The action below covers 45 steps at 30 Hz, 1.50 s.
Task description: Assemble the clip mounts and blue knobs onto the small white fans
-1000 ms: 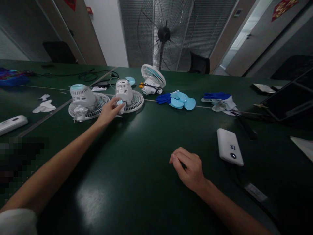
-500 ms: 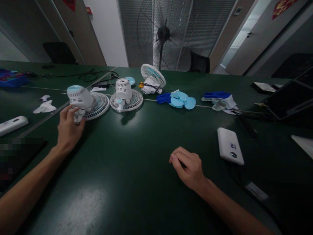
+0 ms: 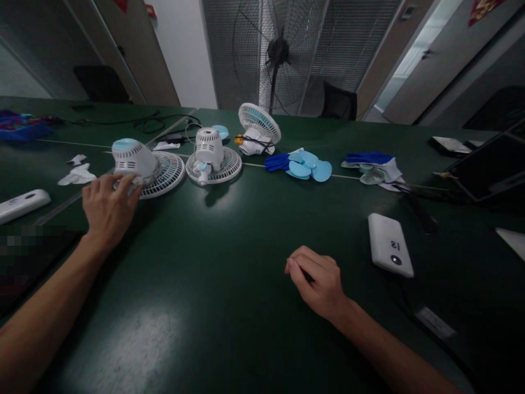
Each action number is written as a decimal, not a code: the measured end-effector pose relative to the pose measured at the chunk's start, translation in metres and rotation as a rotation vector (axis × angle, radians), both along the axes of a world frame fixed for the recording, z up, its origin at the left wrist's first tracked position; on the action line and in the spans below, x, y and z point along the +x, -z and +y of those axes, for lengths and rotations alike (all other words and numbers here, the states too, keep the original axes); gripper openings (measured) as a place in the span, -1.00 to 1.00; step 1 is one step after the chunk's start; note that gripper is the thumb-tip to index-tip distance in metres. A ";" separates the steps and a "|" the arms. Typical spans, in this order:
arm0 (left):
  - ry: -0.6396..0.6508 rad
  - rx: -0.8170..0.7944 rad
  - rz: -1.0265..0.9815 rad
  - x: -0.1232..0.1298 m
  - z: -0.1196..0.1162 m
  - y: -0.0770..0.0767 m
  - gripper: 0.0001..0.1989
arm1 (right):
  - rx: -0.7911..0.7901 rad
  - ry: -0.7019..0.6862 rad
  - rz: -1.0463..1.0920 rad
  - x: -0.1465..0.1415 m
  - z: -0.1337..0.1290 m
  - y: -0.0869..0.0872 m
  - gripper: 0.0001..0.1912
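Note:
On the left, my left hand (image 3: 109, 210) reaches to a small white desk fan (image 3: 135, 160) lying with its grille down. Its fingers are curled against the base of the fan's body, over a crumpled white tissue (image 3: 136, 187) that is now mostly hidden. My right hand (image 3: 315, 279) rests on the green table in a loose fist, nothing visible in it. A second white fan (image 3: 209, 148) also lies grille down, just right of the first. Behind it to the right, a third fan (image 3: 258, 128) leans back with its cable wrapped round it.
Light blue fan blades (image 3: 309, 166) lie beside a blue glove (image 3: 276, 162); more gloves (image 3: 373, 167) are farther right. A white power bank (image 3: 390, 244) sits right of my right hand. Tissue scraps (image 3: 77, 174) and a white case (image 3: 24, 205) lie at left.
My left hand has shifted slightly left, and its fingers now cover more of the tissue by the fan. My right hand stays in place. The view has tilted a little.

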<state>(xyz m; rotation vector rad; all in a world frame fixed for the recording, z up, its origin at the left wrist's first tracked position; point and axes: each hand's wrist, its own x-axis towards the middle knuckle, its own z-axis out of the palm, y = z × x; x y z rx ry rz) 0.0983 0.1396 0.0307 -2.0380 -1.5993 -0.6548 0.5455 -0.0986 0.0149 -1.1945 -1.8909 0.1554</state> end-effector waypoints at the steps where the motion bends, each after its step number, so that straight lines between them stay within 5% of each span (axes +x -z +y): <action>1: 0.002 0.001 -0.008 0.003 -0.001 0.000 -0.49 | -0.001 -0.002 0.002 0.000 0.000 0.000 -0.69; 6: -0.014 -0.007 -0.284 0.009 0.008 0.004 -0.35 | 0.001 0.007 -0.013 -0.003 0.001 -0.002 -0.68; 12: -0.086 -0.121 -0.499 0.004 0.016 -0.001 -0.55 | -0.015 -0.001 -0.014 -0.003 0.001 -0.003 -0.67; 21: -0.035 -0.094 -0.563 0.042 -0.046 0.002 -0.58 | -0.017 -0.004 -0.020 -0.004 0.001 -0.003 -0.65; 26: 0.127 -0.070 -0.604 0.066 -0.104 0.011 -0.62 | -0.019 -0.007 -0.040 -0.003 0.002 -0.001 -0.66; 32: 0.487 -0.201 -0.646 0.114 -0.154 0.017 -0.71 | 0.007 -0.070 -0.065 -0.001 0.000 -0.002 -0.72; 38: 0.828 -0.339 -0.666 0.198 -0.162 0.014 -0.75 | 0.092 -0.154 -0.247 -0.004 -0.004 0.003 -0.85; 45: 0.946 -0.463 -0.751 0.271 -0.149 0.016 -0.82 | 0.013 0.068 -0.443 -0.009 -0.005 0.007 -0.85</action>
